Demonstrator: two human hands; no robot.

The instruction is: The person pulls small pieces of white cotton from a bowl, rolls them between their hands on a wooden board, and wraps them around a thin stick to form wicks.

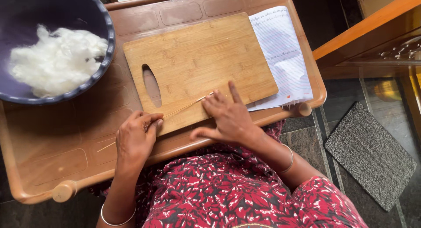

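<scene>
A thin wooden stick (182, 109) lies slanted across the near edge of a bamboo cutting board (197, 66). My left hand (136, 140) pinches the stick near its lower end, and the bare tip pokes out to the left of that hand. My right hand (226, 116) lies flat with fingers spread on the stick's upper end, where a small wisp of white cotton (209, 95) sits under the fingertips. A dark purple bowl (107, 48) at the top left holds a heap of white cotton (55, 59).
Everything rests on a brown wooden tray table (57, 140) over my lap. A lined paper sheet with handwriting (283, 53) lies under the board's right side. A grey mat (370, 153) lies on the dark floor, and wooden furniture (368, 31) stands at the right.
</scene>
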